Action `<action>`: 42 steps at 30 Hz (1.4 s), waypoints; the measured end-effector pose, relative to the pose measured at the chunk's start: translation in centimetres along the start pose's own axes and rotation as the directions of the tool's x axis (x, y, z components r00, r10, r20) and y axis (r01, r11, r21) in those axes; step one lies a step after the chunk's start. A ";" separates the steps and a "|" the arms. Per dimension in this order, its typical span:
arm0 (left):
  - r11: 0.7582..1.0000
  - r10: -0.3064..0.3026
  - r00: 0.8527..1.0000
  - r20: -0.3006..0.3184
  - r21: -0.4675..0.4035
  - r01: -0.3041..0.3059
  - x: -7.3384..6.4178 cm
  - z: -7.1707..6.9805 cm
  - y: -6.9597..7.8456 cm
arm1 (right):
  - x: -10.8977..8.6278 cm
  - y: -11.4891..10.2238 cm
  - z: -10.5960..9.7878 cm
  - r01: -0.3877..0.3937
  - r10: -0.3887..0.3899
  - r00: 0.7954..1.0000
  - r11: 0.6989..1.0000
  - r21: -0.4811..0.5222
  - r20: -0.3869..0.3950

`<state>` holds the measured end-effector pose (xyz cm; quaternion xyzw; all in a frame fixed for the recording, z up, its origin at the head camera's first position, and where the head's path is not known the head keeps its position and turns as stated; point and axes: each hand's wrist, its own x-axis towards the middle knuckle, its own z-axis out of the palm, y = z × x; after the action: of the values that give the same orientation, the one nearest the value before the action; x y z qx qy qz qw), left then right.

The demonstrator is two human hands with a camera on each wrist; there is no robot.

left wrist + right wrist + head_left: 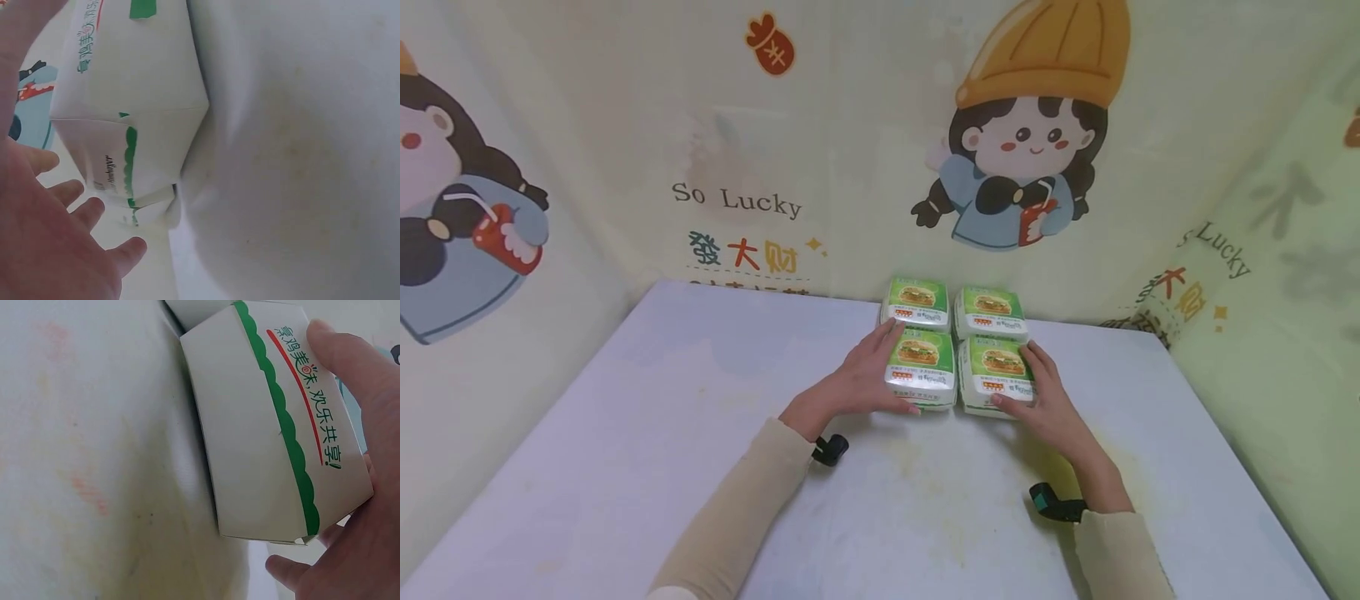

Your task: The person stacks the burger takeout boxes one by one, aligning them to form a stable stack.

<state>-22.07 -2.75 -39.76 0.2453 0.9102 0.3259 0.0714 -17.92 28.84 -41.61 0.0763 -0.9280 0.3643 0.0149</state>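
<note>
Four-square in two rows, several green-and-white burger boxes stand closed together on the table. My left hand (859,379) lies along the left side of the front-left burger box (923,365), its thumb by the front edge. In the left wrist view, the fingers of that hand are spread beside the box (137,75). My right hand (1051,410) holds the front-right burger box (996,367) at its right side. Its thumb presses the front face of that box (262,425) in the right wrist view, while the other fingers are partly hidden behind it.
Behind these stand the back-left burger box (917,302) and the back-right burger box (992,312), near the printed cloth wall (865,167). A white cover lies over the table (647,467). Black wrist cameras (830,450) sit at both wrists.
</note>
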 end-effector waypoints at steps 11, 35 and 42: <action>0.999 0.012 1.000 -0.025 0.038 -0.011 -0.3 0.5 -0.9 | 0.0 -0.1 0.6 0.001 -0.002 1.000 1.000 0.014 0.009; 0.992 0.053 0.994 -0.093 -0.105 -0.063 -3.0 -1.5 -1.2 | -0.2 0.2 0.6 -0.004 0.004 1.000 1.000 -0.002 -0.004; 0.997 0.053 0.993 -0.108 -0.046 -0.058 -4.7 -2.6 -1.9 | 0.0 0.4 0.4 -0.008 0.008 1.000 1.000 0.004 0.001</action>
<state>-19.51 -7.78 -39.13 0.2509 0.8973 0.3626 0.0198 -18.00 28.82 -42.17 0.0726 -0.9277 0.3660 0.0130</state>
